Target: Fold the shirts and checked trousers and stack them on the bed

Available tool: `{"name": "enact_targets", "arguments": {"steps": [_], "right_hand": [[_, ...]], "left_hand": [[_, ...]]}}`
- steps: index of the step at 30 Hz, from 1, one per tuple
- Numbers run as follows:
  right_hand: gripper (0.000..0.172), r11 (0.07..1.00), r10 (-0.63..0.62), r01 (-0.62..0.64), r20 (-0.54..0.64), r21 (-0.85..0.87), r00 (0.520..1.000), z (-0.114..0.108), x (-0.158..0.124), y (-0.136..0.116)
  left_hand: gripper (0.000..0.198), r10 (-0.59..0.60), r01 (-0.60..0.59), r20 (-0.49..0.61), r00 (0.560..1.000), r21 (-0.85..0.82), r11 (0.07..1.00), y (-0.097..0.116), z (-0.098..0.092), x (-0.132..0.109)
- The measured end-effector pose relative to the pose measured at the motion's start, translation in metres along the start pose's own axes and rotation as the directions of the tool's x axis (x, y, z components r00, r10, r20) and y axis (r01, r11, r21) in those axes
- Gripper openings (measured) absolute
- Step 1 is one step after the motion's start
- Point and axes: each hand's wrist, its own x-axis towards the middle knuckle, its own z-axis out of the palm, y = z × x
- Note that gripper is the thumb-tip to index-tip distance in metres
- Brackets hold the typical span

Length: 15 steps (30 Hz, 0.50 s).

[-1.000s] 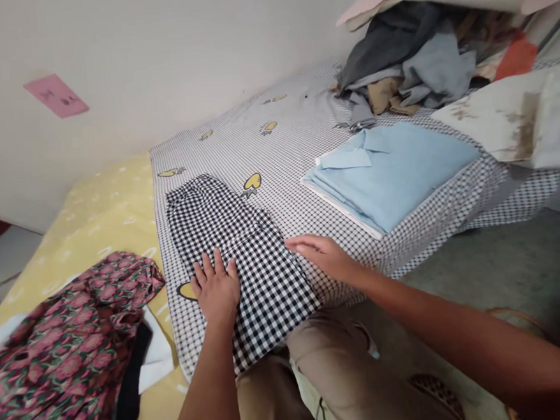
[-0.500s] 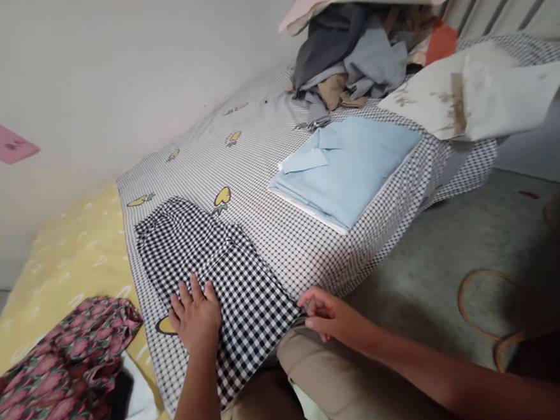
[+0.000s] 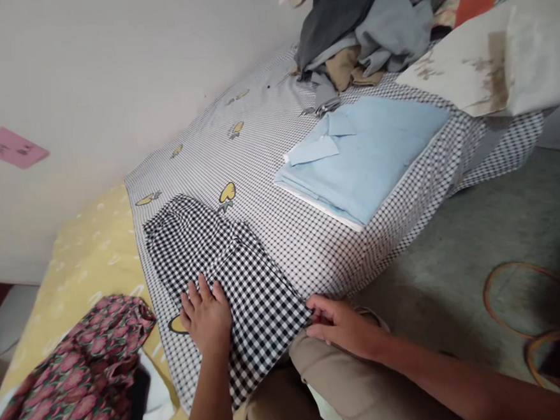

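Note:
Black-and-white checked shorts lie spread on the patterned bedsheet, near the bed's front edge. My left hand rests flat on the lower left side of the shorts, its fingers spread. At their right corner, my right hand has its thumb and fingers closed on the edge of the cloth. A folded light blue shirt with its collar showing lies to the right, over something white. The far left holds a floral garment in pink and green.
A heap of grey and brown clothes stands at the back, beside a white printed bag. Yellow bedding covers the left side. A pink note is on the wall. My knees touch the bed's front edge.
The view has shifted a little, so the bed's things appear slightly displaced. My left hand stays flat on the shorts. The fingers of my right hand have drawn closer together at the corner.

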Motion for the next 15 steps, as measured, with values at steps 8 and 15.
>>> {"name": "enact_targets", "arguments": {"steps": [8, 15], "right_hand": [[0.037, 0.988, 0.025, -0.042, -0.112, -0.149, 0.993, 0.013, 0.004, -0.014], [0.027, 0.857, -0.314, 0.153, -0.263, -0.492, 0.912, -0.002, -0.010, -0.027]], "left_hand": [[0.063, -0.008, 0.008, -0.006, 1.000, 0.027, 1.000, -0.004, 0.007, 0.001], [0.061, 0.002, 0.000, -0.029, 1.000, 0.069, 0.998, -0.005, 0.009, -0.004]]}}
